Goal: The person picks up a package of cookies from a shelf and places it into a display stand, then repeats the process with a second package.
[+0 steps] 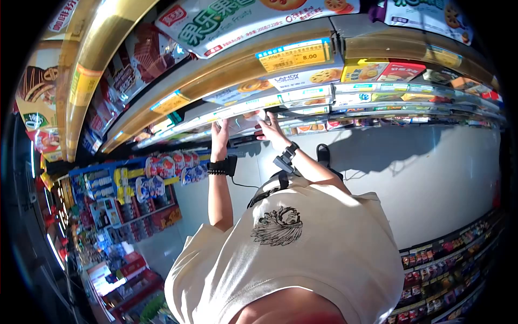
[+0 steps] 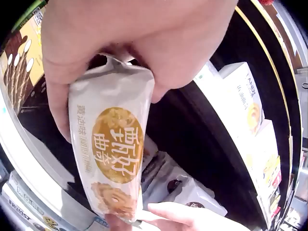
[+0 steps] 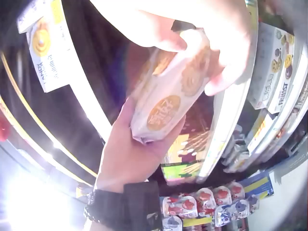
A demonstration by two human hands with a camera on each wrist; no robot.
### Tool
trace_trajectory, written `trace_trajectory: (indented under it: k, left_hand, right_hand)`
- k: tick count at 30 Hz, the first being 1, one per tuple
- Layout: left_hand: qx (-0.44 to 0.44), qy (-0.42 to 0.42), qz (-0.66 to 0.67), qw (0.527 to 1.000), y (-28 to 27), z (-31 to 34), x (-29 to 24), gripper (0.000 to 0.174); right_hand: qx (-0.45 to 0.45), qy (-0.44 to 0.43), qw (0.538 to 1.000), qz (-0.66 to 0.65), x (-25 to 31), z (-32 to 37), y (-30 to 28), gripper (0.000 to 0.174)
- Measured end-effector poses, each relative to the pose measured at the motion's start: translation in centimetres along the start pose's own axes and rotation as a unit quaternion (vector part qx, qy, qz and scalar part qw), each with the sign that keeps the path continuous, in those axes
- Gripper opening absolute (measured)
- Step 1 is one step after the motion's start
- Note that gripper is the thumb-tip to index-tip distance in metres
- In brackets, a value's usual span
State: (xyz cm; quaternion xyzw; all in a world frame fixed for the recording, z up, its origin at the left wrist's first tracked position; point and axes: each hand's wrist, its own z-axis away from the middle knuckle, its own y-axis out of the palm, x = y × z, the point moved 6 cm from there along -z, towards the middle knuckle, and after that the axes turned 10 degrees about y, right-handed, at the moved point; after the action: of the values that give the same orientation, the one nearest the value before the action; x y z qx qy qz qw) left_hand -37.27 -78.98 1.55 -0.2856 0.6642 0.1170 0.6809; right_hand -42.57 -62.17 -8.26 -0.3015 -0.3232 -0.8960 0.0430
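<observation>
A white cookie packet (image 2: pixel 113 144) with a gold oval and a printed cookie is held between both hands in front of a shelf. My left hand (image 3: pixel 132 154) grips one end, fingers and thumb along its sides. At the other end my right hand (image 3: pixel 216 29) pinches the packet, thumb on one side and fingers on the other. In the head view the left hand (image 1: pixel 219 137) and right hand (image 1: pixel 274 132) reach to the shelf edge, where the packet looks pale and blurred. Behind it in the left wrist view, more white packets (image 2: pixel 187 192) lie on the dark shelf.
White cookie boxes (image 2: pixel 243 91) stand along a neighbouring shelf. Above the hands run shelf edges with a yellow price tag (image 1: pixel 294 55) and large biscuit bags (image 1: pixel 232 27). A rack of cup packs (image 1: pixel 164 173) stands at left. Tiled floor (image 1: pixel 431 178) lies behind the body.
</observation>
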Motion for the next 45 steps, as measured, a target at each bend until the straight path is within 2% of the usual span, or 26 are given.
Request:
trace_trajectory:
  k: [1,2,3,5,7,9,10,11,13,16,18,21,23,27,30,33,35,37,39,41,43,45]
  left_hand:
    - [-0.019,0.004,-0.009,1.0,-0.3,0.5,-0.5,0.045]
    - [0.006,-0.009,-0.022,1.0,-1.1,0.9,-0.2,0.05]
    - [-0.01,-0.033,0.01,0.999,-1.3,2.0,-0.6,0.054]
    - [-0.025,-0.071,0.083,0.994,-2.3,3.9,0.1,0.056]
    - [-0.051,-0.113,0.115,0.986,-2.3,6.4,-0.7,0.054]
    - [-0.054,-0.161,0.134,0.976,-1.5,9.1,-2.3,0.051]
    - [-0.048,-0.168,0.13,0.976,-1.2,10.3,-2.5,0.05]
    - [-0.039,-0.172,0.128,0.976,-1.0,11.1,-2.7,0.049]
    - [-0.006,-0.174,0.103,0.979,-0.5,12.5,-2.6,0.049]
    - [0.004,-0.15,0.143,0.978,0.5,13.7,-2.6,0.052]
    - [-0.001,-0.169,0.143,0.975,0.4,14.4,-2.0,0.052]
    - [-0.018,-0.192,0.153,0.969,0.2,15.7,-2.3,0.052]
    - [-0.025,-0.14,0.177,0.974,-0.7,16.1,-2.2,0.052]
    - [-0.073,-0.143,0.176,0.971,-4.1,19.0,-0.3,0.049]
    - [-0.128,-0.14,0.175,0.966,-6.7,21.5,1.3,0.047]
    - [-0.158,-0.151,0.178,0.96,-7.6,23.0,3.4,0.046]
    - [-0.149,-0.176,0.142,0.963,-7.7,23.6,5.4,0.042]
    - [-0.187,-0.178,0.145,0.955,-8.2,24.9,7.5,0.041]
    - [-0.166,-0.195,0.103,0.961,-8.7,26.0,8.5,0.04]
    - [-0.182,-0.182,0.132,0.957,-8.8,26.7,9.1,0.04]
    - [-0.215,-0.166,0.148,0.951,-9.2,27.8,9.8,0.045]
    - [-0.272,-0.175,0.213,0.922,-9.4,28.7,10.1,0.04]
  right_hand:
    - [0.015,0.017,1.0,0.021,0.2,0.2,-0.2,0.058]
    - [0.029,0.026,0.999,0.038,0.5,0.8,-0.6,0.057]
    - [0.022,0.011,0.997,0.077,1.1,1.3,-1.0,0.051]
    - [0.066,-0.027,0.977,0.203,2.4,2.2,-1.6,0.046]
    - [0.09,-0.055,0.965,0.241,2.6,2.7,-2.2,0.044]
    - [0.134,-0.018,0.976,0.172,2.7,4.2,-2.4,0.044]
    - [0.099,0.016,0.977,0.186,3.8,6.3,-2.4,0.047]
    - [0.11,-0.02,0.979,0.17,3.8,6.3,-2.0,0.05]
    - [0.161,-0.039,0.971,0.17,3.5,7.1,-2.3,0.057]
    - [0.141,-0.059,0.973,0.171,3.7,8.1,-2.3,0.056]
    - [0.148,-0.072,0.966,0.201,3.0,7.6,-2.4,0.055]
    - [0.131,-0.031,0.965,0.226,2.7,8.0,-1.6,0.051]
    - [0.135,-0.077,0.958,0.242,1.5,7.3,-0.9,0.049]
    - [0.155,-0.094,0.945,0.273,-0.5,7.9,2.1,0.047]
    - [0.17,-0.071,0.931,0.316,-2.5,8.9,4.7,0.041]
    - [0.206,-0.052,0.923,0.322,-5.1,6.9,4.9,0.035]
    - [0.2,-0.084,0.913,0.346,-5.8,5.8,4.8,0.032]
    - [0.219,-0.081,0.908,0.348,-7.2,5.0,5.4,0.036]
    - [0.256,-0.091,0.892,0.36,-8.1,5.2,6.2,0.038]
    - [0.269,-0.072,0.88,0.385,-9.0,5.0,6.7,0.039]
    - [0.254,-0.022,0.905,0.341,-10.3,4.8,7.0,0.039]
    - [0.266,-0.022,0.916,0.298,-11.6,4.6,7.9,0.038]
